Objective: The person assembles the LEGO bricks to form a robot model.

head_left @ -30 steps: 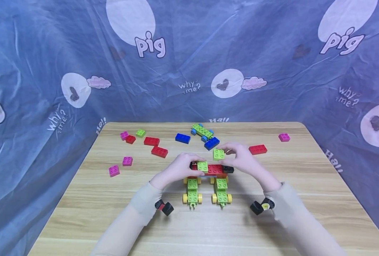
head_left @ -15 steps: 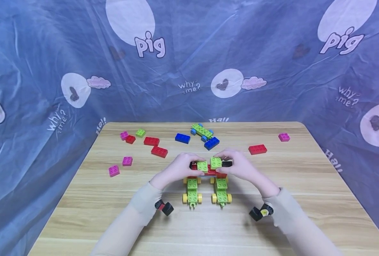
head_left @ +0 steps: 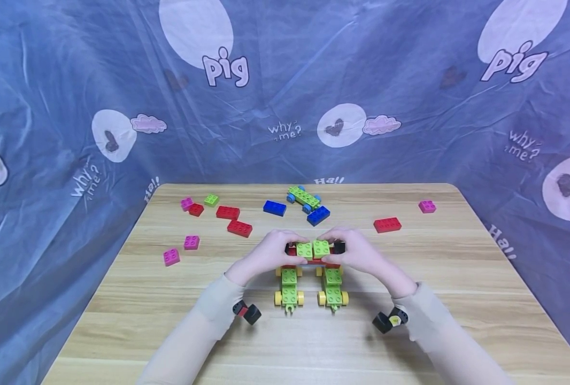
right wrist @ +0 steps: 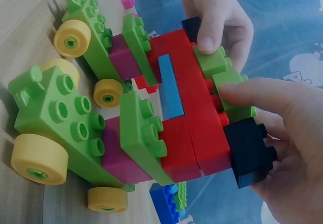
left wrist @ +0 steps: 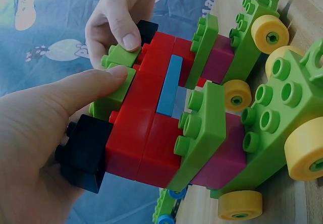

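A toy brick build stands on the table, with red bricks [left wrist: 146, 98] across two green car bases [head_left: 289, 295] on yellow wheels. Purple bricks [right wrist: 123, 151] and flat-looking green bricks link them, and a light blue piece [right wrist: 171, 88] lies between the red ones. Black bricks [left wrist: 87, 151] cap both ends of the red row. My left hand [head_left: 271, 249] pinches the left green 2x2 brick [head_left: 304, 251] on top between thumb and fingers. Beside it, my right hand [head_left: 359, 252] pinches the right green 2x2 brick [head_left: 321, 248] against the red row. Fingertips behind are partly hidden.
Behind the build lie blue bricks [head_left: 275, 208] and a green car base with blue wheels [head_left: 304, 198]. Loose red bricks [head_left: 239, 229], pink bricks [head_left: 171, 257] and a green brick [head_left: 211, 200] lie left; a red brick [head_left: 387, 224] and pink brick [head_left: 427, 206] lie right.
My right hand has brought its green brick down and left onto the red row, next to the other green brick. My left hand has stayed in place.
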A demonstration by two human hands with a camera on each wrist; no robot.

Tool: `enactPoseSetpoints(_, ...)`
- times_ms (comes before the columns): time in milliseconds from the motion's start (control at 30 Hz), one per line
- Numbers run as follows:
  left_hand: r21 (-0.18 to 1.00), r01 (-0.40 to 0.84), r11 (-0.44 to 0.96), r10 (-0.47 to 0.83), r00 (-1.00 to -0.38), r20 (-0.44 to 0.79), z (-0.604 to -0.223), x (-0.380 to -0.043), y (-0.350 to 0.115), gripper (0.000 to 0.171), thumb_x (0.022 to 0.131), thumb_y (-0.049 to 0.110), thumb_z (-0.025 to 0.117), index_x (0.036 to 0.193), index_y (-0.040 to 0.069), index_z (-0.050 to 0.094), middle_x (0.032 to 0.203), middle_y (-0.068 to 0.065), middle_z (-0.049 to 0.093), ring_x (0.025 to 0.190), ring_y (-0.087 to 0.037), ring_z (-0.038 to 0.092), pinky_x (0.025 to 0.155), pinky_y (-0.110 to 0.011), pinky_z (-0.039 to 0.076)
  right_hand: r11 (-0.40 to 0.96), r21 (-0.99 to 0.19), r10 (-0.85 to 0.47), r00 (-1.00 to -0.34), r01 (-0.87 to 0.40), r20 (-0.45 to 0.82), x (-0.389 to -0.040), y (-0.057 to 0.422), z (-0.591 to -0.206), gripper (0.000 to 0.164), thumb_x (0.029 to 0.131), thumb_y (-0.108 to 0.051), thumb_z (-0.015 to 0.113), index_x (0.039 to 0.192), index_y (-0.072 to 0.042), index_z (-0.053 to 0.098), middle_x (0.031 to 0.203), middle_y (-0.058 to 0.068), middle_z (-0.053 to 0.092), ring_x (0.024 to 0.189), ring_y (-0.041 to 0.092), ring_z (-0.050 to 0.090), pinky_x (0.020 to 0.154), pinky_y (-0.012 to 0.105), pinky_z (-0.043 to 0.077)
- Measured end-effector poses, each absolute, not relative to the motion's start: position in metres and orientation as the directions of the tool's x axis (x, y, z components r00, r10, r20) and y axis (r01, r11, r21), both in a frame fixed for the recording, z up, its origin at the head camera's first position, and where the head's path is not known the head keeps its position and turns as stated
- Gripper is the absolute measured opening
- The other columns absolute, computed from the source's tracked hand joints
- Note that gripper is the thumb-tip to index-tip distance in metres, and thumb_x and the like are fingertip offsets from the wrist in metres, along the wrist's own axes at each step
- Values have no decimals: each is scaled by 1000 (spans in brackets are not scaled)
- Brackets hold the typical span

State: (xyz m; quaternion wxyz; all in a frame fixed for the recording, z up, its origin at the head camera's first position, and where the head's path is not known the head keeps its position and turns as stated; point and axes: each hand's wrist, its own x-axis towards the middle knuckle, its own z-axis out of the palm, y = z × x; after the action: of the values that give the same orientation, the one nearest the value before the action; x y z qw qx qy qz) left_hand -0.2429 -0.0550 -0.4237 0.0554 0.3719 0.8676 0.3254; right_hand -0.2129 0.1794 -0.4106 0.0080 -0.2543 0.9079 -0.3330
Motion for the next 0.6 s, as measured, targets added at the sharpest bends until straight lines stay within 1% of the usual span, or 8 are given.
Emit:
enactPoseSetpoints(267, 601, 612, 515, 685, -715, 141, -424, -243, -55, 47, 82, 28, 77, 123, 9, 66, 121, -5, 68, 115, -21, 61, 98, -36, 48, 645, -581, -495, -851, -496, 177, -213, 177, -413, 37, 79, -16, 78, 112, -6, 69, 103, 5, 70, 88, 17, 61, 79, 35, 53)
enactPoseSetpoints(500, 606, 608, 513, 681, -718, 144, -424, -243, -55, 46, 81, 27, 78, 122, 9, 67, 120, -6, 68, 114, -21, 62, 97, -35, 49, 644, -558, -504, -839, -523, 206, -211, 176, -413, 36, 78, -15, 79, 111, -5, 70, 104, 6, 70, 91, 18, 62, 80, 37, 52)
enactPoseSetpoints(600, 599, 610, 519, 679, -719, 145, -423, -243, -54, 45, 81, 27, 78, 121, 9, 67, 119, -5, 69, 113, -20, 62, 97, -35, 49, 641, -547, -512, -831, -538, 217, -212, 176, -413, 34, 78, -14, 78, 110, -6, 71, 102, 6, 70, 90, 18, 63, 77, 35, 53)
